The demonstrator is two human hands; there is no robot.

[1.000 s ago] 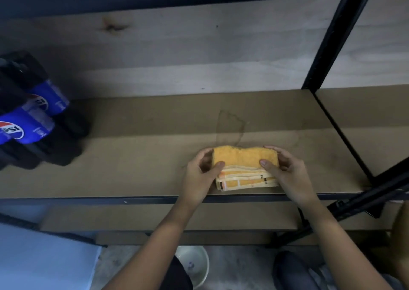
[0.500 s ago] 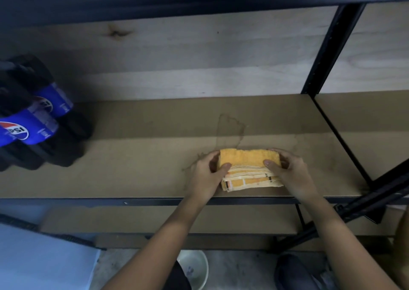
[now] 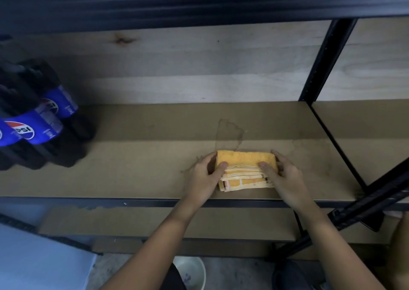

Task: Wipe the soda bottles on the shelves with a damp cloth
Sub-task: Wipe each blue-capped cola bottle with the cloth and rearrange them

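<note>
The left hand [image 3: 204, 176] and right hand [image 3: 285, 176] grip the two ends of a folded orange cloth [image 3: 245, 170], thumbs on top and fingers curled behind it. It lies flat near the shelf [image 3: 132, 170]'s front edge, long axis left-right. Soda bottles [image 3: 37, 121] stand well apart at far left.

Two bare forearms, no sleeves, left hand [image 3: 204, 177], right hand [image 3: 285, 176], no rings
</note>
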